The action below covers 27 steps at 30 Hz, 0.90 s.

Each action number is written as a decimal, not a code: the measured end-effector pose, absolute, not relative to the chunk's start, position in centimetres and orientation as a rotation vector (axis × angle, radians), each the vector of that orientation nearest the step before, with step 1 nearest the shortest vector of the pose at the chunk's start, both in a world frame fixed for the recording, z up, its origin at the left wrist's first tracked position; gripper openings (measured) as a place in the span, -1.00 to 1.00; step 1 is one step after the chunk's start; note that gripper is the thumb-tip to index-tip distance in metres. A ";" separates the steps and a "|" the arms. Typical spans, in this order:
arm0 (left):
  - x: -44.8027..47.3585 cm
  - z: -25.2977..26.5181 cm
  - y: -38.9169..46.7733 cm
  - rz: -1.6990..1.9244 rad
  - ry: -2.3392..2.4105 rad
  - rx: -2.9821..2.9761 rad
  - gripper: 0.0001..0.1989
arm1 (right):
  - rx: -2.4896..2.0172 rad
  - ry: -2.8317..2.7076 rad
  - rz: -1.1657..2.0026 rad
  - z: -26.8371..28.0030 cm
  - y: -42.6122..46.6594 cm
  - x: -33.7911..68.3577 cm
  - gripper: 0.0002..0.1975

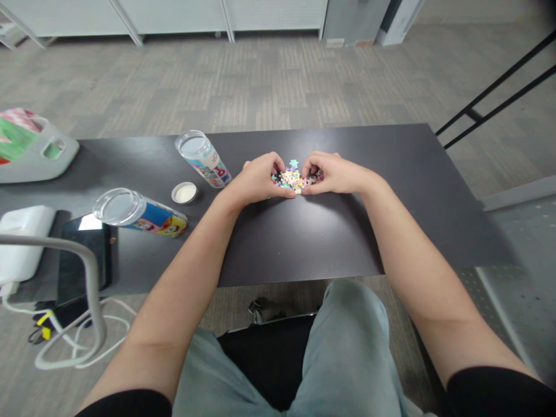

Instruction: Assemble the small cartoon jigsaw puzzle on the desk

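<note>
One jigsaw-piece pile is flanked by half-curled left hand and right hand — grip unclear — and could be scattered by uneven pushing.

Premises present as an office-type room. Noted: grey patterned carpet, a plain dark desk and a flat black device. Pale units opposite, cut off above, are probably cabinets.

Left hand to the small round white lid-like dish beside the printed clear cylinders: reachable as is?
Likely yes. The dish lies uncovered on the dark grey table, not far from the left hand, which is at the multicoloured puzzle pieces. The far printed cylinder, close beside that hand, may need skirting.
</note>
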State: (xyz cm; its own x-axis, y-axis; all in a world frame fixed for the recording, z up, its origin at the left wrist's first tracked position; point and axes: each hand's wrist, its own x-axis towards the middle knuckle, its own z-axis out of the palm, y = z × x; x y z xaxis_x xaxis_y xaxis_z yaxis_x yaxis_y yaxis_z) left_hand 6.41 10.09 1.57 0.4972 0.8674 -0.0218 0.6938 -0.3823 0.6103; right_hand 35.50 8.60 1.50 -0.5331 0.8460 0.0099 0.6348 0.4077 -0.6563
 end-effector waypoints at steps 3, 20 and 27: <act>6.3 1.4 10.0 0.472 1.195 2.132 -0.27 | -1.222 -2.240 1.027 1.7 8.4 35.2 -0.56; 6.7 1.7 10.1 0.800 1.040 2.133 -0.59 | -1.057 -2.040 0.777 0.3 9.2 35.2 -0.54; 6.9 2.2 9.9 0.822 1.089 2.083 -0.65 | -1.319 -2.283 0.526 0.0 9.1 35.3 -0.14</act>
State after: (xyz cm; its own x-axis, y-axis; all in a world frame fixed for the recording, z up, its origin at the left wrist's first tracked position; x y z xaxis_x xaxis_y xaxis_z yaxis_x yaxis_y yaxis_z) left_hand 6.91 9.89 2.24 0.4610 0.8570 0.2304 0.4570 -0.4518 0.7662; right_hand 35.32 9.13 -0.03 -0.4422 0.8768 0.1889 0.7058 0.4701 -0.5300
